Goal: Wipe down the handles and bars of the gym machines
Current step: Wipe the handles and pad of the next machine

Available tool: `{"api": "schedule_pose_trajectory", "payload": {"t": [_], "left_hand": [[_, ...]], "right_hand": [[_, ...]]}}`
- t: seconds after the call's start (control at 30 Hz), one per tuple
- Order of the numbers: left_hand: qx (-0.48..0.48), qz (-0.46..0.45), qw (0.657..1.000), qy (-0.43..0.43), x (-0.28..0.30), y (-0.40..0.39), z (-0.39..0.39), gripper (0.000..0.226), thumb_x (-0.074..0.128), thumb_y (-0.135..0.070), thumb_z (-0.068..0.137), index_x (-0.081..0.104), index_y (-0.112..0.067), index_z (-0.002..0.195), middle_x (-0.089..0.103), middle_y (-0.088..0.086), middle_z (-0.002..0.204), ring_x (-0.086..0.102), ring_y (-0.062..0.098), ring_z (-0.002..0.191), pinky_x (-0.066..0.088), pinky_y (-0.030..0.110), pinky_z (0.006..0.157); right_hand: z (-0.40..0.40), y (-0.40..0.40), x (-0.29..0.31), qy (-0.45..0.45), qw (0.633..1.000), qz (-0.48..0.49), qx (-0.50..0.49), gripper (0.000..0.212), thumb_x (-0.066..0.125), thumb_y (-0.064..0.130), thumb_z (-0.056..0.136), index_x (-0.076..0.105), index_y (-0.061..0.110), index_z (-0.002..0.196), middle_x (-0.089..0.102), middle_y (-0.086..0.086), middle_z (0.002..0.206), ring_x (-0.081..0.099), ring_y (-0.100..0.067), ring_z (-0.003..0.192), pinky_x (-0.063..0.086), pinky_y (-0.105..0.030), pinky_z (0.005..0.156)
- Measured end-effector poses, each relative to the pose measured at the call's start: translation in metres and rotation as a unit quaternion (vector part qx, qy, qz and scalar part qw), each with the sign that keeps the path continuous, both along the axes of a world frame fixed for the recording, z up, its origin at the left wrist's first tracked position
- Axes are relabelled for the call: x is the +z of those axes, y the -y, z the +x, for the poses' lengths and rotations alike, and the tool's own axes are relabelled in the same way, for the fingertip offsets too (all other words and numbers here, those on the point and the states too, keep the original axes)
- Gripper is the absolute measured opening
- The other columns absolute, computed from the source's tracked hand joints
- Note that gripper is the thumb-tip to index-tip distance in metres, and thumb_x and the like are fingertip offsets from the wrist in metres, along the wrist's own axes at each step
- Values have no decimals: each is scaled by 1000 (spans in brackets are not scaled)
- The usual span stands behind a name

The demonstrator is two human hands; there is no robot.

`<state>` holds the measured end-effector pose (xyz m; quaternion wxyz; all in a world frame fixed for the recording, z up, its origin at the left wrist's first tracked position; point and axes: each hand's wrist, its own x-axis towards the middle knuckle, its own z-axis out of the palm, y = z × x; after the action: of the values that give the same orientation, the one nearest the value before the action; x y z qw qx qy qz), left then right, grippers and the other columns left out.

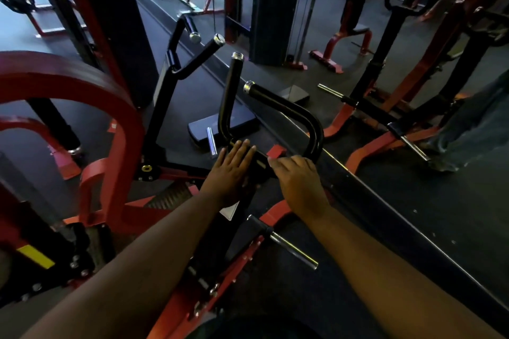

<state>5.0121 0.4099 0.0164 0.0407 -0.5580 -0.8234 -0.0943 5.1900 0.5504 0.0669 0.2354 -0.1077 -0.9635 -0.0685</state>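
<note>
Both hands [264,170] on black handlebar [297,113], no containers

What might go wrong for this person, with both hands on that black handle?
No cloth shows under the flat left hand or the curled right hand on the black handle, so wiping may not happen. The steel peg juts out near the right forearm and could bump it.

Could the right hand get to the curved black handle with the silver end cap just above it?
Probably yes. The right hand rests on the bar beside the lower bend of the curved black handle, and nothing stands between them; sliding up along the curve looks free.
</note>
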Motion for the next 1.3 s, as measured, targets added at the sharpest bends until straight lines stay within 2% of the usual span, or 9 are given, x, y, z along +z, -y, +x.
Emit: {"api": "schedule_pose_trajectory", "payload": {"t": [0.17, 0.3, 0.53, 0.73, 0.87, 1.0, 1.17, 1.23, 1.3], "left_hand": [[29, -18, 999, -5, 3, 8, 16, 92, 53, -51, 100, -6, -25, 165, -14, -1, 172, -13, 19, 158, -2, 49, 128], [54, -27, 998, 0, 5, 23, 25, 92, 51, -58, 100, -9, -29, 163, -14, -3, 171, -12, 18, 158, -3, 50, 128], [91, -113, 989, 12, 23, 83, 20, 93, 38, -70, 99, -19, -30, 160, -25, -3, 167, -25, 17, 154, -8, 54, 127], [155, -61, 986, -3, 40, 165, -20, 86, 45, -63, 98, 3, -28, 165, -4, 0, 173, -15, 14, 154, 3, 57, 127], [211, -109, 971, 4, 74, 233, -43, 87, 35, -68, 98, -3, -27, 164, -15, -2, 171, -16, 18, 157, -6, 55, 126], [232, -86, 968, -36, 91, 303, -86, 94, 11, -79, 87, -3, -27, 164, -9, 2, 173, -13, 21, 158, -5, 58, 126], [239, -42, 964, -112, 118, 359, -140, 81, 35, -68, 100, 10, -25, 165, 0, 2, 172, -8, 17, 156, 3, 59, 127], [240, -23, 961, -132, 137, 369, -162, 80, 45, -63, 99, 19, -23, 164, 11, 5, 172, 4, 20, 158, 6, 58, 127], [228, -19, 958, -172, 158, 370, -179, 78, 56, -56, 97, 29, -22, 161, 23, 6, 170, 19, 24, 157, 13, 57, 126]], "right_hand": [[-2, 4, -12, 16, 999, 11, 28, 43, 40, 10, 92, 70, 9, 123, 70, -11, 119, 66, -33, 102, 54, -47, 96], [14, 3, -21, -27, 998, -13, 54, 38, 43, 12, 93, 72, 8, 117, 71, -10, 119, 65, -34, 104, 57, -46, 88], [-8, 48, -29, -19, 977, -205, 63, 32, 51, 13, 95, 73, 15, 118, 73, -4, 103, 64, -28, 93, 57, -44, 76], [-56, 112, -14, -28, 925, -370, 78, 32, 48, 22, 96, 75, 17, 112, 72, -4, 111, 66, -21, 101, 55, -32, 87], [-105, 163, -12, -15, 906, -419, 68, 29, 60, 9, 97, 71, 17, 123, 72, -6, 119, 66, -24, 109, 52, -33, 90], [-152, 218, -9, -19, 858, -507, 78, 28, 63, 9, 97, 70, 13, 125, 72, -6, 120, 66, -22, 112, 48, -25, 91], [-209, 276, 10, -49, 737, -671, 58, 28, 63, 17, 100, 67, 16, 128, 69, 0, 121, 65, -18, 112, 54, -36, 98], [-233, 292, 19, -71, 677, -731, 57, 19, 64, 25, 100, 68, 25, 119, 71, 2, 112, 69, -21, 104, 59, -45, 93], [-259, 303, 30, -96, 655, -748, 59, 18, 66, 37, 98, 71, 28, 112, 74, -1, 105, 71, -24, 98, 60, -47, 88]]}}
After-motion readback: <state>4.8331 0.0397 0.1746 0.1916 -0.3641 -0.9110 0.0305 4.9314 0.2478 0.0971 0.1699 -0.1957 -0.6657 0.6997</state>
